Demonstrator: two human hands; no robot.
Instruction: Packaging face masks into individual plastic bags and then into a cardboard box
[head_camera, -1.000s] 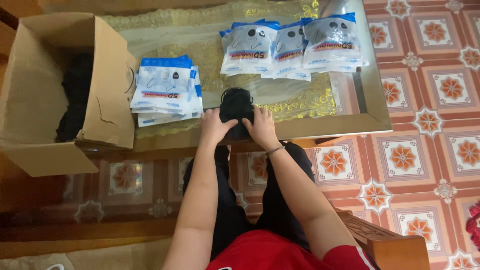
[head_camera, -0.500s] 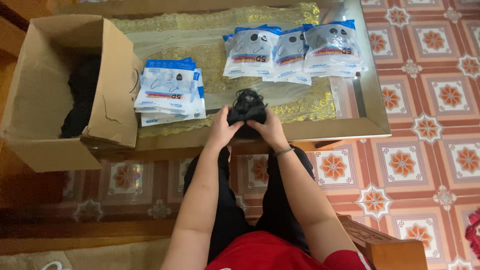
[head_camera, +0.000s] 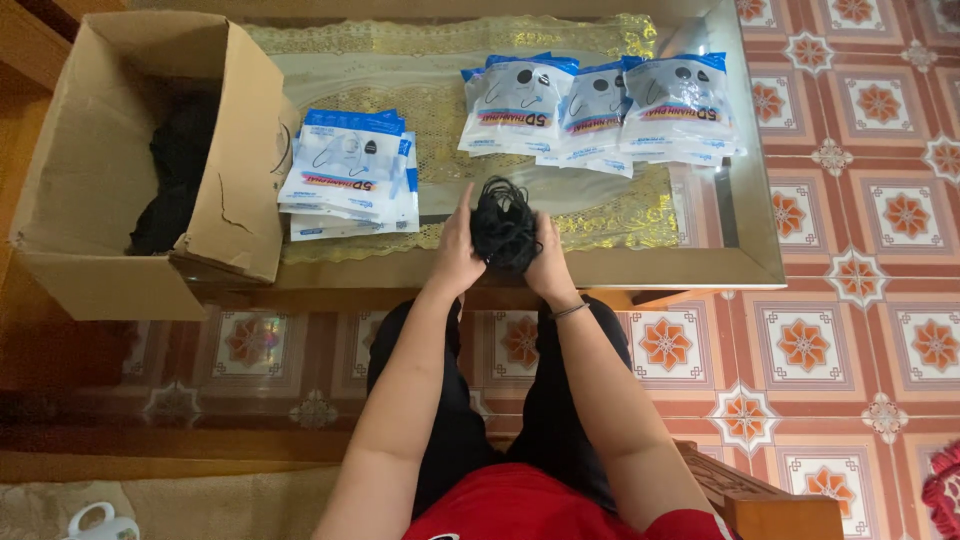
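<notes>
Both hands meet over the near edge of the glass-topped table (head_camera: 740, 200), with a bunch of black face masks (head_camera: 505, 225) pressed between them. The left hand (head_camera: 456, 250) cups the bunch from the left, fingers curled around its side; the right hand (head_camera: 549, 262), a thin band at the wrist, closes on it from the right with the thumb along the near face. So both sets of fingers are grasping the bunch — neither is released, neither is clenched on nothing. The bunch sits just above the table edge, roughly midway between the 2 groups of packets.

To the left lies a stack of blue-and-white packets (head_camera: 350, 170), squared up and touching the flap of an open cardboard box (head_camera: 110, 270). Inside the box more black masks (head_camera: 175, 170) lie in a loose heap against its far wall. At the far right a row of 3 piles of filled packets (head_camera: 600, 105) overlaps like shingles on a gold patterned cloth (head_camera: 620, 215) under the glass.

The bunch looks light and soft, with thin ear loops sticking up at the top in a tangle. It should squash readily and splay apart if held loosely — a grip across the flat faces, squeezing the stack from both sides, seems surest. The loops are likely to snag or stretch, so they make a poor place to hold.
</notes>
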